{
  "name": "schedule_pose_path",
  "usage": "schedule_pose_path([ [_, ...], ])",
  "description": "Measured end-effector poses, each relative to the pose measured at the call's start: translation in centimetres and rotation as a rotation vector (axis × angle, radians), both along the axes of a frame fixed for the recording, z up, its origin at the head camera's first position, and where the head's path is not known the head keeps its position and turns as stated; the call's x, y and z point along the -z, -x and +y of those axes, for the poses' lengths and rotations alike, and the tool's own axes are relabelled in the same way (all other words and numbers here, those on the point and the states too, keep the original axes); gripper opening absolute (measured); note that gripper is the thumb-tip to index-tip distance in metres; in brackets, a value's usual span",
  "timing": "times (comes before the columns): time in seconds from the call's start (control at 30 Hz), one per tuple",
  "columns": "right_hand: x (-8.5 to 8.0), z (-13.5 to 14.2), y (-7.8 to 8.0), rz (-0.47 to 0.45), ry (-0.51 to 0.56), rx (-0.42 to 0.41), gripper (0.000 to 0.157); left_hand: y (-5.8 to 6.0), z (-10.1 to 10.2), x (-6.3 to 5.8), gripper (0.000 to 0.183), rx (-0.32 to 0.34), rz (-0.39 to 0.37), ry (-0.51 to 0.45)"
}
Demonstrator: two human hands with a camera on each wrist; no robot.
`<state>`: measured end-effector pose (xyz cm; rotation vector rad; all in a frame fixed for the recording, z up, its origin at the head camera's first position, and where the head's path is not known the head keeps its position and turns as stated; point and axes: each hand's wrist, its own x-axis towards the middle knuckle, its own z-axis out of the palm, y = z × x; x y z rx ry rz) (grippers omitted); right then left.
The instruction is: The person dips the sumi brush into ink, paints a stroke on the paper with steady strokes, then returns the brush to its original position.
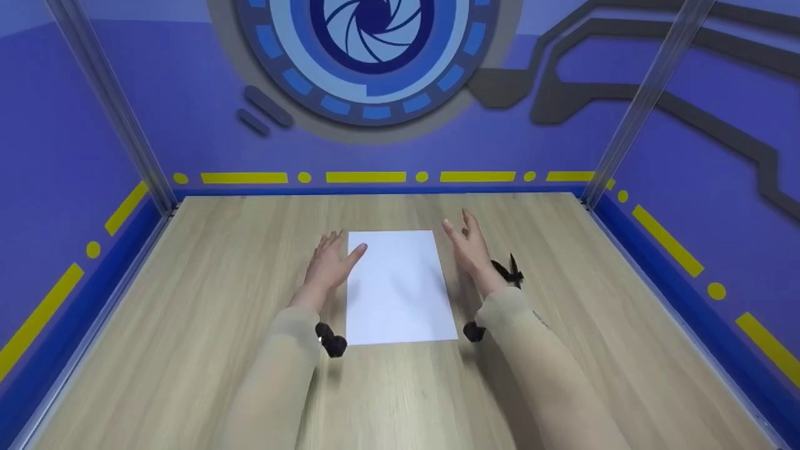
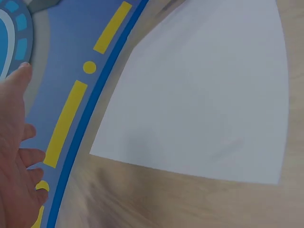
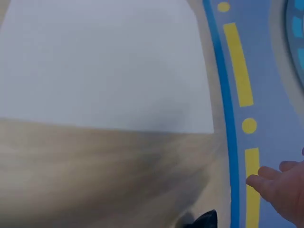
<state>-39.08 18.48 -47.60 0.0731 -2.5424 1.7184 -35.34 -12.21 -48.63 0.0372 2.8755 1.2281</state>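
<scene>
Purple-walled tabletop (image 1: 212, 281), white paper (image 1: 400, 294) between left hand (image 1: 327, 263) and right hand (image 1: 472, 251)

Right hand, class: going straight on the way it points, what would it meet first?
The right hand would probably meet the blue-purple back wall first, near its yellow marks, past the far edge of the table; depth is unclear.
</scene>
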Motion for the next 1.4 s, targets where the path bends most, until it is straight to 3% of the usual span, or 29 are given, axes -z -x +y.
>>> schedule_pose_path([
  [0.43,-0.9,2.0,-4.5,0.017,0.307,-0.042,0.068,-4.4,2.3,2.2,0.07,0.01,0.025,-0.126],
  [0.8,-1.9,4.8,-8.1,0.041,0.318,-0.092,0.056,-6.8,3.0,4.0,0.07,0.14,-0.01,-0.103],
  [1.07,-1.2,7.9,-10.4,0.048,0.168,-0.092,0.049,-7.4,2.8,5.0,0.063,0.257,0.021,0.049],
  [1.3,-0.2,10.6,-11.6,0.121,0.078,-0.053,0.041,-7.5,2.2,5.4,0.058,0.262,0.026,0.069],
  [1.4,0.5,11.9,-11.9,0.151,-0.054,-0.065,0.04,-7.6,1.9,5.4,0.058,0.26,0.02,0.061],
])
